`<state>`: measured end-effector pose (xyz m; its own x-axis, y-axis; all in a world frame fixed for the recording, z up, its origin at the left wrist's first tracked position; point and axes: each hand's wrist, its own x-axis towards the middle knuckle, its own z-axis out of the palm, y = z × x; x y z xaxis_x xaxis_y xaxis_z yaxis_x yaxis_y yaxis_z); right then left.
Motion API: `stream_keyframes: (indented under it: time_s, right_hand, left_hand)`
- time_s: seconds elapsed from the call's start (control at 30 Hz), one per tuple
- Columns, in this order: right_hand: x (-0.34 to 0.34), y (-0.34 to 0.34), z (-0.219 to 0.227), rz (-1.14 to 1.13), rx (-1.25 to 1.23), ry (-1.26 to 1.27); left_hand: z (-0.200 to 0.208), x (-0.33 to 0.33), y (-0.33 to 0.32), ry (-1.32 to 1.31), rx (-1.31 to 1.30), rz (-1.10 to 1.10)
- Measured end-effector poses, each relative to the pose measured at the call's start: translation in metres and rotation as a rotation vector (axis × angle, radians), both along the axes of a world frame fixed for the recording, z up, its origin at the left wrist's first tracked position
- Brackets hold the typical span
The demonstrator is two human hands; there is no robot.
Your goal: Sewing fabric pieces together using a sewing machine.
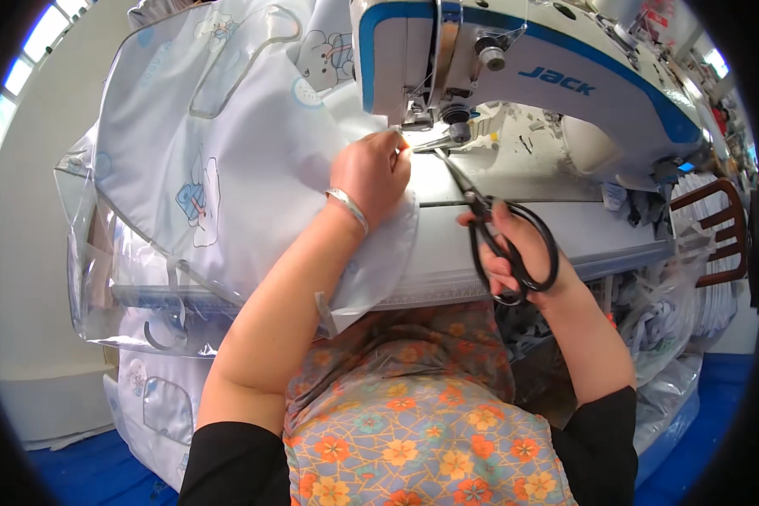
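My left hand [369,175], with a silver bangle at the wrist, is closed on the edge of a white cloth [266,160] beside the presser foot of a white and blue sewing machine [506,59]. Its fingertips are pressed together, and just what they pinch is partly hidden. The cloth carries cartoon animal prints and grey-piped edges. In my right hand [521,249] are scissors [478,205] with large black loop handles. Their blades point up and left, the tips lying near the presser foot and close to my left fingertips.
A clear plastic sheet [93,278] hangs at the table's left. More printed cloth [156,405] hangs below it. Right of the table are a clear bag [662,329] of scraps, a brown slatted frame [717,232] and white stacked pieces. Grey scraps [645,207] lie at the table's right end.
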<state>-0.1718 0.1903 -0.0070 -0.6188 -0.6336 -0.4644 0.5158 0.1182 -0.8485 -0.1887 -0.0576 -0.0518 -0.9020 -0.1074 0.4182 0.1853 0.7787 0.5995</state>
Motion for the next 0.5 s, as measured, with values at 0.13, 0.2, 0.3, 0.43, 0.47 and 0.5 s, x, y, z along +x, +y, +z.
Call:
stream_keyframes:
  time_s: [0.13,0.2,0.3,0.43,0.47,0.5]
  right_hand:
    - [0.002,0.043,0.009,-0.136,0.517,0.67]
    - [-0.002,0.065,0.011,-0.118,0.82,1.036]
    - [-0.011,0.09,0.008,-0.145,1.035,1.096]
    - [-0.02,0.103,-0.004,-0.235,1.114,0.998]
    - [-0.021,0.104,-0.007,-0.23,1.115,1.031]
    - [-0.022,0.105,-0.01,-0.227,1.117,1.064]
  left_hand:
    - [-0.002,-0.005,-0.002,-0.047,-0.003,0.128]
    - [-0.003,-0.006,-0.002,-0.079,-0.008,0.165]
    - [-0.005,-0.005,-0.003,-0.051,0.015,0.173]
    - [-0.006,-0.002,-0.004,0.079,0.021,0.137]
    - [-0.006,-0.002,-0.005,0.112,0.006,0.138]
    - [-0.006,-0.002,-0.006,0.108,0.002,0.124]
